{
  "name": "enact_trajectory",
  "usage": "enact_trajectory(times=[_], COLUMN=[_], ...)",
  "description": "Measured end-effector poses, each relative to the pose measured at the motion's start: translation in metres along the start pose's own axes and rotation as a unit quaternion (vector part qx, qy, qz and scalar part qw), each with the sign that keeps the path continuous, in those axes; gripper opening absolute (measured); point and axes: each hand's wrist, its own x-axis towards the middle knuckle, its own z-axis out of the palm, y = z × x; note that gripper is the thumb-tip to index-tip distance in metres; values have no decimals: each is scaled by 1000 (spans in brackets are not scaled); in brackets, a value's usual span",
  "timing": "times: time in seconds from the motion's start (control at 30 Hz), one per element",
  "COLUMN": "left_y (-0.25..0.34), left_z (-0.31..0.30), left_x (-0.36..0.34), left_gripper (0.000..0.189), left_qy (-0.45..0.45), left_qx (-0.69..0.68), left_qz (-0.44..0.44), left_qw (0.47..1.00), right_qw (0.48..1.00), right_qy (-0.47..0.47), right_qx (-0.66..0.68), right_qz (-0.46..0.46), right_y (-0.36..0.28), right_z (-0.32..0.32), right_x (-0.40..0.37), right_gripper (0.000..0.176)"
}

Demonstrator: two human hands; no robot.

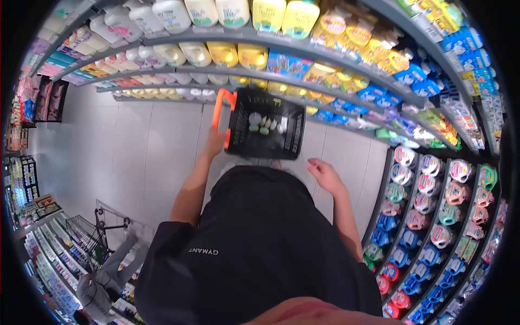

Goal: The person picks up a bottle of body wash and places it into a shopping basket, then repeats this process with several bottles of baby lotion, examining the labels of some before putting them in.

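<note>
My left hand [215, 142] is closed around the orange handle [222, 103] of a black shopping basket [265, 147]. The basket is in front of my body, near the lower shelves, and its inside shows from above. Several small pale and greenish items [264, 129] lie in the bottom of it, too small to name. To the right of the basket, my right hand [323, 174] hangs in the air with loosely bent fingers. Nothing shows in that hand, and it touches neither the basket nor a shelf.
Shelves ahead hold white pump bottles [172, 15], yellow bottles [300, 19] and blue packs [460, 39]. Detergent bottles [427, 183] fill a rack on the right. At lower left, a person in grey [103, 284] is near a wire cart [111, 219]. Pale tiled floor [162, 130] stretches left.
</note>
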Motion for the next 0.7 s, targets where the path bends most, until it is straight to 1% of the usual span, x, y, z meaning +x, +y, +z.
enact_trajectory(times=[0.07, 0.1, 0.17, 0.27, 0.3, 0.37, 0.4, 0.47, 0.5, 0.57, 0.67, 0.7], left_y=[-11, -12, -15, 10, 9, 3, -1, -8, -10, -8, -8, -12], left_z=[3, 0, -3, -15, -17, -20, -17, -13, -14, -20, -20, -19], left_x=[-13, -9, -3, 10, 19, 39, 44, 49, 50, 56, 55, 57], left_gripper=[67, 66, 64, 55, 51, 44, 38, 28, 26, 24, 22, 22], left_qy=[85, 78, 68, -1, -12, -31, -36, -43, -53, -71, -53, -48], left_qx=[45, 25, -16, -66, -53, -29, -101, -243, -215, -159, -128, -129], left_qz=[103, 69, 2, -107, -112, -117, -106, -84, -87, -88, -77, -78], left_qw=[990, 994, 998, 992, 992, 992, 988, 965, 971, 981, 987, 987], right_qw=[999, 999, 996, 992, 991, 970, 952, 918, 898, 867, 844, 844], right_qy=[2, 14, 8, 4, 4, -29, -44, -55, -69, -108, -130, -130], right_qx=[16, 21, 7, -20, -30, 79, 134, 151, 151, 110, 81, 90], right_qz=[33, 40, 88, 126, 134, 228, 272, 362, 408, 473, 514, 512], right_y=[11, 14, 29, 74, 94, 147, 163, 177, 198, 225, 222, 225], right_z=[18, 23, 43, 80, 93, 123, 134, 151, 161, 179, 192, 194], right_x=[-2, 3, 5, 0, -4, -20, -30, -59, -73, -98, -126, -130], right_gripper=[48, 49, 51, 52, 52, 55, 56, 61, 62, 60, 58, 57])
